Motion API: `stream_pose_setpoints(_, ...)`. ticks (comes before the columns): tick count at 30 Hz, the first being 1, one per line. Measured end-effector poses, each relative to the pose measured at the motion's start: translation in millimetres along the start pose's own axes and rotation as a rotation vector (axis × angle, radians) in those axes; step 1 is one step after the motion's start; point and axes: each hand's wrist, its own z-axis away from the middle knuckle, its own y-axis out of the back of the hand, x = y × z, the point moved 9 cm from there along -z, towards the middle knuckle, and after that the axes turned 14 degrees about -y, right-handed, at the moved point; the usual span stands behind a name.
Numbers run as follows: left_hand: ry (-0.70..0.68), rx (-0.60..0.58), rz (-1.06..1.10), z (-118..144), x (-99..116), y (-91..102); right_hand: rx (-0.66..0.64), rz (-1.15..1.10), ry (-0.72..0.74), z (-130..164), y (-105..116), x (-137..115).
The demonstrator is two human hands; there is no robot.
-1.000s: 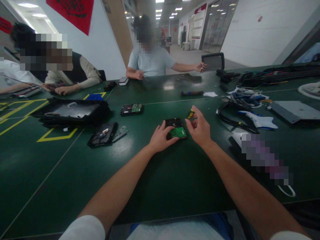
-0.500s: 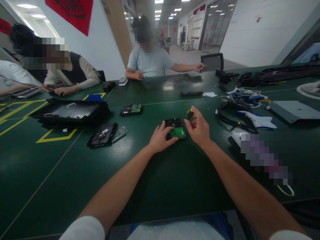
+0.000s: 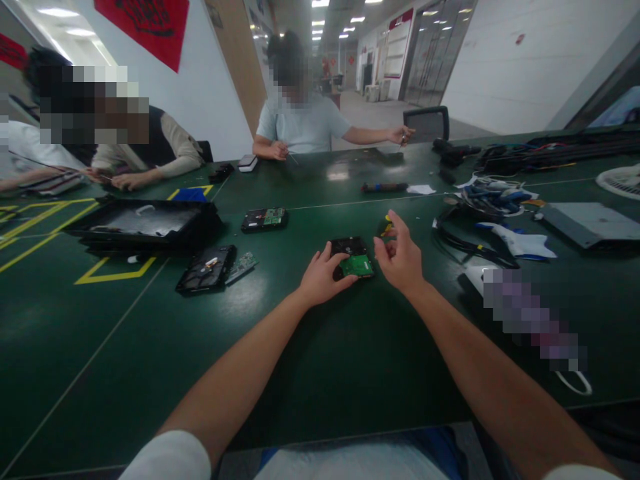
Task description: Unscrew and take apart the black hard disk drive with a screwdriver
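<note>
1. At your ten o'clock, a black tray [image 3: 143, 225] sits on the green table [image 3: 320, 353], beside yellow floor-style markings.
2. Just nearer, at eleven o'clock, an opened drive [image 3: 206, 269] lies flat with a loose circuit strip [image 3: 241, 266] touching its right edge.
3. Farther out, at about eleven o'clock, another drive [image 3: 264, 218] rests board-up, well apart from your hands.
4. Your left hand [image 3: 320, 277] rests on the near-left corner of the hard drive [image 3: 353, 257], fingers curled and pressing on it, thumb up along its left side.
5. That hard drive lies dead ahead at twelve o'clock, green board facing up.
6. Your right hand [image 3: 400, 257] pinches a yellow-and-black screwdriver [image 3: 385, 227] between thumb and fingertips, just right of the drive.
7. At two o'clock, tangled cables [image 3: 487, 197] and a grey flat case [image 3: 590, 223] lie near the table's right edge.
</note>
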Motion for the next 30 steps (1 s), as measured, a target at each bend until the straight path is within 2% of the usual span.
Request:
stream_pose_setpoints(13,0.009,-0.002,0.008,0.8,-0.5,-0.5,-0.036,-0.025,-0.009,-0.5,-2.1,1.6)
stream_pose_setpoints(18,0.002,0.004,0.005,0.2,-0.5,-0.4,0.005,-0.009,0.005,-0.6,0.9,1.0)
stream_pose_setpoints(25,0.002,0.010,-0.004,-0.1,-1.9,-1.8,-0.020,-0.041,-0.043,0.1,-1.1,3.9)
stream_pose_setpoints(30,0.004,0.011,-0.008,-0.2,-2.0,-1.3,-0.001,-0.012,-0.019,-0.5,0.1,0.8)
